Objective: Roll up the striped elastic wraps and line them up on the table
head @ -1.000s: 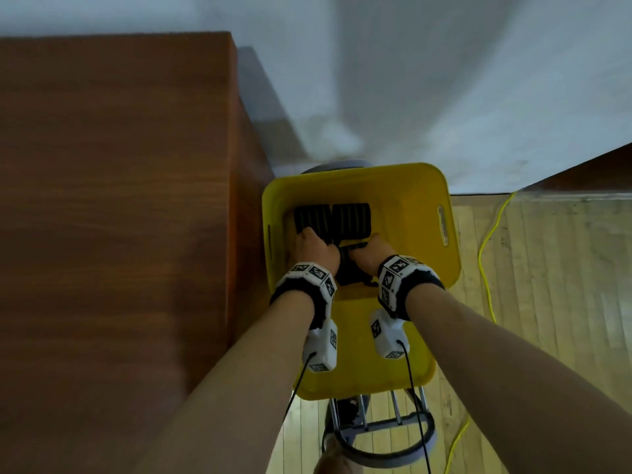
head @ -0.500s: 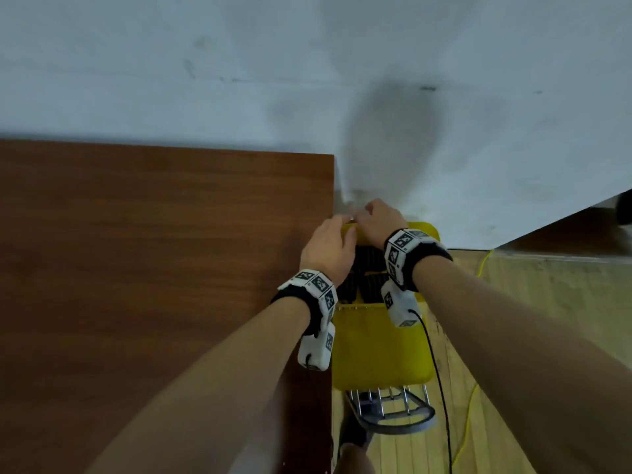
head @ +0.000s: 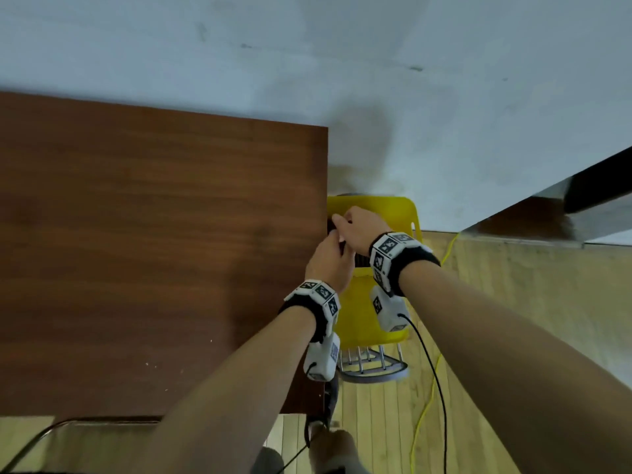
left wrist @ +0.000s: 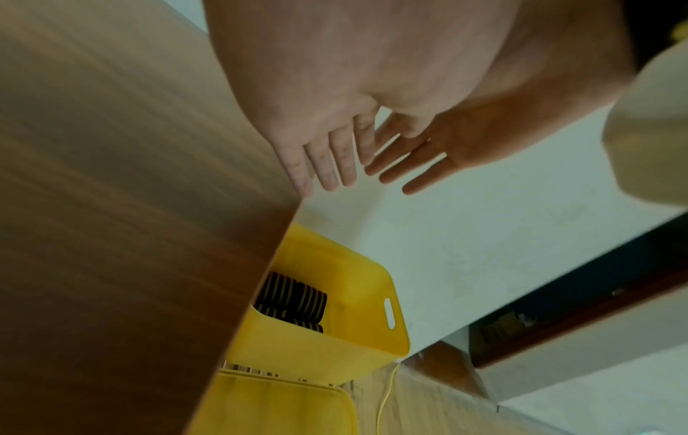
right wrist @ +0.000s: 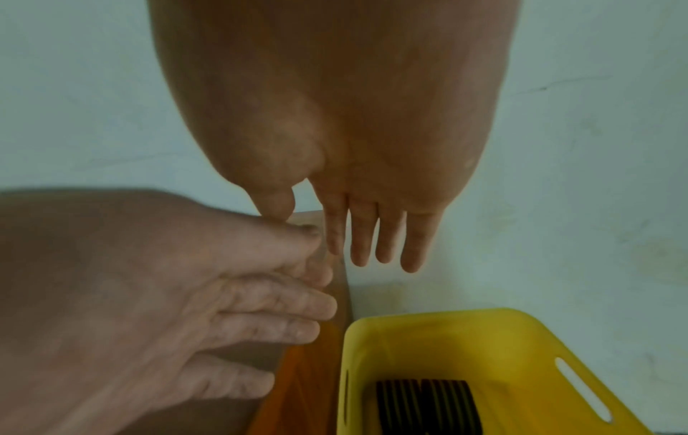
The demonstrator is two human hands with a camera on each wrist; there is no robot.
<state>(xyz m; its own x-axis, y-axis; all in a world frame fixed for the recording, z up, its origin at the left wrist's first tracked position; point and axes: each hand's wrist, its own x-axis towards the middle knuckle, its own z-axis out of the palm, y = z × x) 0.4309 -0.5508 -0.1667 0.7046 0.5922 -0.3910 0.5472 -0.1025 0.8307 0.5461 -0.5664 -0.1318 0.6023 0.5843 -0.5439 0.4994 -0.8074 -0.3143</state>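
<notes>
Black striped elastic wraps (left wrist: 294,300) (right wrist: 424,406) lie in a yellow bin (left wrist: 357,282) (right wrist: 428,329) (head: 393,210) just off the right edge of the brown wooden table (head: 136,234). Both hands hover close together above the bin at the table's far right corner. My left hand (head: 330,265) (left wrist: 324,164) has straight fingers over the table edge and holds nothing. My right hand (head: 359,230) (right wrist: 376,241) also has straight fingers, and its thumb touches the left hand (right wrist: 260,309). A dark bit of wrap (head: 360,260) shows between the wrists.
The bin stands on a metal wire frame (head: 372,367) beside a second yellow surface (left wrist: 283,412). A yellow cable (head: 427,405) runs over the wooden floor. A white wall lies behind, and a dark shelf (head: 581,200) is at the right.
Both hands have risen out of the bin, where they rested on the wraps, to the table's corner. The view has swung left onto the table.
</notes>
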